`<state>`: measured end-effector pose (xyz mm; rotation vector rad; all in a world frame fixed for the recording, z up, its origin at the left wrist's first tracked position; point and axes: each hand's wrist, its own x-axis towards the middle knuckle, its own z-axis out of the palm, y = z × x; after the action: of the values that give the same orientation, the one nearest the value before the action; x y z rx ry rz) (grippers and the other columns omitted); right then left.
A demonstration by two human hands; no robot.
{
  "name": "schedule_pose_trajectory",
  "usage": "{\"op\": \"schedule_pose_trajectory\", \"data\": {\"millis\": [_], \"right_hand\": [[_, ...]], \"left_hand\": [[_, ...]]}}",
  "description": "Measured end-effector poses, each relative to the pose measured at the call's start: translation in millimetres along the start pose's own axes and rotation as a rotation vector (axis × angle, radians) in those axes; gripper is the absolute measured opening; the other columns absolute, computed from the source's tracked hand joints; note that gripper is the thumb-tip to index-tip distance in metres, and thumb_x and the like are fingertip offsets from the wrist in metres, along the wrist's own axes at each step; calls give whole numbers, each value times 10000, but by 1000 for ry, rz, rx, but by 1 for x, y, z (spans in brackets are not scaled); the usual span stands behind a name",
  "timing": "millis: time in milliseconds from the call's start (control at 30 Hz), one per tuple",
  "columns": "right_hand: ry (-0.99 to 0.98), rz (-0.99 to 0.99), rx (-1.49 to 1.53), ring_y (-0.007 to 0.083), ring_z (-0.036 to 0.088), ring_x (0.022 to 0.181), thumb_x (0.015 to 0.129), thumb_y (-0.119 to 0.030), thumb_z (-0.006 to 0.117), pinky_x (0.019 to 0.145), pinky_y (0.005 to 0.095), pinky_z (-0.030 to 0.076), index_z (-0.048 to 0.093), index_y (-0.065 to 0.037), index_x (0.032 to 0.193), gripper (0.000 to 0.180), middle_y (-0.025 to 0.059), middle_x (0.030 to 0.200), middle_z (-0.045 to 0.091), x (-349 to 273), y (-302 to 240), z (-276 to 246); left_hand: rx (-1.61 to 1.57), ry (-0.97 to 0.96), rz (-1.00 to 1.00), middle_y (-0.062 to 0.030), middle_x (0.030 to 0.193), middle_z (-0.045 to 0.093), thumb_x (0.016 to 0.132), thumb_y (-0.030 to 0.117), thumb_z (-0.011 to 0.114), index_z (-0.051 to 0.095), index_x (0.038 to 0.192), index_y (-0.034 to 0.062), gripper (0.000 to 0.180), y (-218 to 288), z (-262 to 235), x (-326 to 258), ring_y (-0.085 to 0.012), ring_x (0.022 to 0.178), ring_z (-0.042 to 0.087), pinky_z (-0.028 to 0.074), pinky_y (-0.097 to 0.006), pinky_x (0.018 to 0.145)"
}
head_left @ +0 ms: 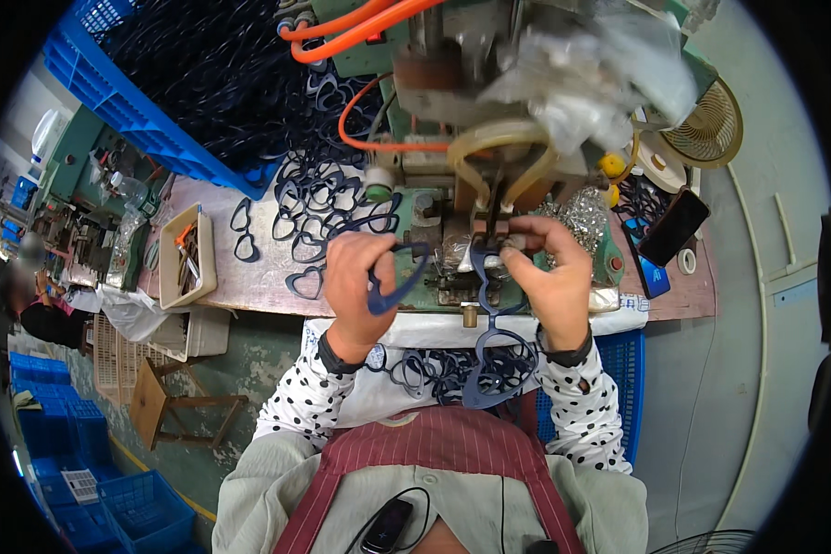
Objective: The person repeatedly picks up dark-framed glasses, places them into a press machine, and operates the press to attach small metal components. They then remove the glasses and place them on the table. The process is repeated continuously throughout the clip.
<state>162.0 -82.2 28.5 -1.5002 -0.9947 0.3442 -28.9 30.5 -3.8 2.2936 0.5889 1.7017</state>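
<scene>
My left hand is closed around a dark blue eyeglass frame, whose rim stands out past the fingers toward the machine. My right hand pinches at the working spot of a green bench press, thumb and forefinger drawn together. At those fingertips is the upper end of another blue eyeglass frame, which hangs down from the press toward my lap. Its tip is partly hidden by the fingers and the tool. More blue frames lie heaped on a white cloth across my lap.
Loose frames cover the table left of the press, below a blue crate heaped with dark pieces. A tool bin stands farther left. Phones and a small fan are right. Orange hoses and plastic bags hang above.
</scene>
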Motion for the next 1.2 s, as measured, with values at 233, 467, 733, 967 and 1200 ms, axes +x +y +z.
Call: {"op": "schedule_pose_trajectory", "data": {"millis": [233, 467, 733, 967, 1200], "right_hand": [[-57, 82, 130, 143, 648, 771, 702, -58, 753, 724, 284, 503, 482, 86, 1133, 529, 128, 848, 693, 11, -10, 14], [39, -77, 4, 183, 642, 883, 733, -38, 734, 848, 307, 490, 529, 0, 1199, 511, 103, 959, 686, 12, 3, 0], [211, 140, -457, 231, 651, 767, 817, -78, 691, 714, 316, 506, 650, -12, 1081, 275, 149, 899, 684, 10, 122, -95], [85, -51, -1042, 342, 635, 753, 818, -165, 687, 696, 407, 493, 668, -12, 905, 177, 177, 846, 659, -9, 106, -73], [160, 125, -503, 223, 633, 719, 846, -155, 691, 697, 320, 487, 704, -21, 932, 160, 114, 818, 684, 3, 121, -79]], "left_hand": [[-121, -88, 325, -92, 985, 672, 797, 59, 669, 642, 1076, 41, 281, 31, -2, 11, -247, 851, 643, 520, -411, 774], [-355, -371, 492, -131, 1126, 665, 844, 157, 692, 659, 1088, 36, 274, 45, 18, 3, -278, 1002, 662, 527, -428, 905], [-475, -409, 422, -141, 1163, 653, 814, 150, 721, 651, 1145, 17, 364, 42, 32, -4, -269, 993, 666, 531, -451, 923], [-478, -415, 402, -148, 1168, 651, 796, 140, 731, 645, 1160, 14, 394, 41, 30, -7, -274, 1008, 659, 517, -461, 939], [-369, -382, 440, -152, 1181, 646, 830, 167, 712, 659, 1143, 76, 330, 45, 26, -11, -286, 1043, 647, 452, -492, 1016]]}}
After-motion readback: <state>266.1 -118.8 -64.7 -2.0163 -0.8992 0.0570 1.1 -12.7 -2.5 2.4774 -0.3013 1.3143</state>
